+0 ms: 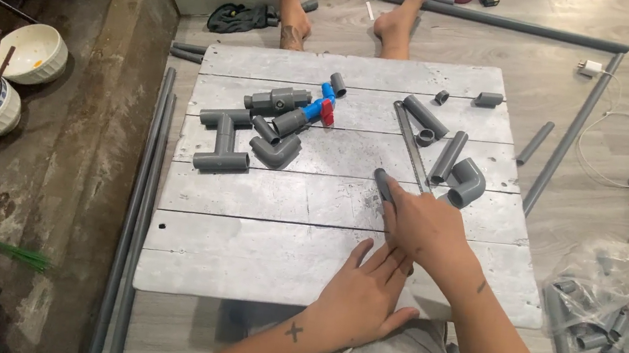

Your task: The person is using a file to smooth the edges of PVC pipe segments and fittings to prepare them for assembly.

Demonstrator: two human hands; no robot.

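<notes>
On the far left part of the grey board [242,232] a cluster of grey pipe fittings [255,132] with a blue and red valve [322,109] is lying well apart from both hands. Nearer the middle, the left hand [364,292] is pressing flat on the near boards, its fingers [380,260] spread apart and holding nothing, touching the right hand [425,227]. That hand is lying over a short grey pipe piece [383,184], fingers curled together on it, its far end poking out beyond the fingertips, just beside a metal ruler [412,145] and grey elbow [467,182] to the right.
</notes>
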